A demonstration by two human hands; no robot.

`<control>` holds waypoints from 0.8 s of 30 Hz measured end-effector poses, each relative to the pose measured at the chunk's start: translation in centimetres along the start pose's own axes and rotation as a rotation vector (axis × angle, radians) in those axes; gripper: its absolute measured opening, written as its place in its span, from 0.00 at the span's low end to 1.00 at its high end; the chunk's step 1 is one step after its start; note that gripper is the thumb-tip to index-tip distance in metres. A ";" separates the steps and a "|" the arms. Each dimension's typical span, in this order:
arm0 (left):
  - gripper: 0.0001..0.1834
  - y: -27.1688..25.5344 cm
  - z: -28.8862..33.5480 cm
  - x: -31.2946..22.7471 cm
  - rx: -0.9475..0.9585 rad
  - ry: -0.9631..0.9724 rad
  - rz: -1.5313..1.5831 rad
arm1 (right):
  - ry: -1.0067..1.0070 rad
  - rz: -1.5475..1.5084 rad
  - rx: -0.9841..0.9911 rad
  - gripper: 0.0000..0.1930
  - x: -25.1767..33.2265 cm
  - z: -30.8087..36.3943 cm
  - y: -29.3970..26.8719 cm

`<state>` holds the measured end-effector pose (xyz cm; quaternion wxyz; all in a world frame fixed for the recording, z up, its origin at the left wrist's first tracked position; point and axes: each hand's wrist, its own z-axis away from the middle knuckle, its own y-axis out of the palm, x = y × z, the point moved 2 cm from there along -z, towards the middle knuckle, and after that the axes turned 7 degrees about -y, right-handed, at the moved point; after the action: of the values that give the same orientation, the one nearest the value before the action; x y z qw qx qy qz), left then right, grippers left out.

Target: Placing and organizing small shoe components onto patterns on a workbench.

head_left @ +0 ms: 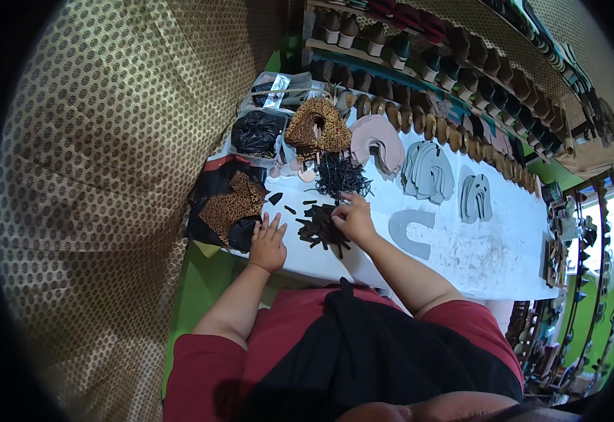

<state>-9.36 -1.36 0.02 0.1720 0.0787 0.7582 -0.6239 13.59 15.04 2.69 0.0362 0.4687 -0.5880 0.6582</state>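
Note:
My left hand (pixel 269 243) is open, its fingers spread at the near edge of the table, beside leopard-print shoe-upper pieces (pixel 233 207) on a black sheet. A loose pile of short black strips (pixel 319 226) lies between my hands. At the right side of this pile, my right hand (pixel 356 221) has its fingers bent and closed down at the strips; what is between the fingertips cannot be made out. Just beyond is a tangled heap of thin, glossy black straps (pixel 340 175). A small black pointed piece (pixel 275 198) lies near my left fingers.
Beyond stand stacked leopard-print uppers (pixel 319 128), pink uppers (pixel 377 143) and grey U-shaped pieces (pixel 426 171). One grey U-shaped piece (pixel 411 233) lies by my right forearm. A bin with black plastic (pixel 257 132) sits back left. Shoe lasts (pixel 430 126) line the back; a patterned curtain (pixel 103 211) hangs left.

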 end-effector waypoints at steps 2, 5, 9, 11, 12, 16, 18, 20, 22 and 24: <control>0.27 0.0 0.0 0.0 0.000 0.002 0.002 | -0.183 0.224 0.058 0.08 1.4 1.2 0.7; 0.27 0.1 0.0 -0.1 0.003 0.002 0.002 | -0.416 0.287 0.232 0.14 2.5 3.4 1.9; 0.27 0.0 0.0 0.0 -0.003 0.006 0.005 | -0.480 0.214 0.308 0.20 1.5 3.8 0.8; 0.27 -0.2 -0.1 -0.1 -0.009 0.007 -0.008 | -0.335 0.184 0.189 0.20 -0.4 3.5 -1.3; 0.26 -0.2 -0.1 -0.2 -0.017 0.010 -0.019 | -0.270 0.202 0.127 0.20 -1.0 3.5 -2.7; 0.26 -0.1 -0.1 -0.1 -0.013 0.009 -0.025 | -0.096 0.310 0.060 0.08 -3.1 5.2 -4.6; 0.26 0.0 -0.1 -0.1 -0.017 0.010 -0.023 | -0.049 0.320 0.088 0.07 -3.1 6.6 -4.3; 0.26 -0.1 -0.1 -0.2 -0.016 0.007 -0.006 | -0.016 0.341 0.108 0.09 -3.1 8.0 -2.9; 0.26 0.0 -0.1 -0.3 -0.014 0.004 0.011 | -0.104 0.310 0.060 0.09 -2.7 9.2 -1.2; 0.27 0.0 -0.1 -0.3 0.003 -0.024 -0.002 | -0.174 0.326 0.007 0.07 -1.7 9.7 -0.3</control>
<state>-9.07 -1.28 0.14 0.1801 0.0705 0.7553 -0.6262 20.30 8.16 0.55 -0.1236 0.4228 -0.6546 0.6144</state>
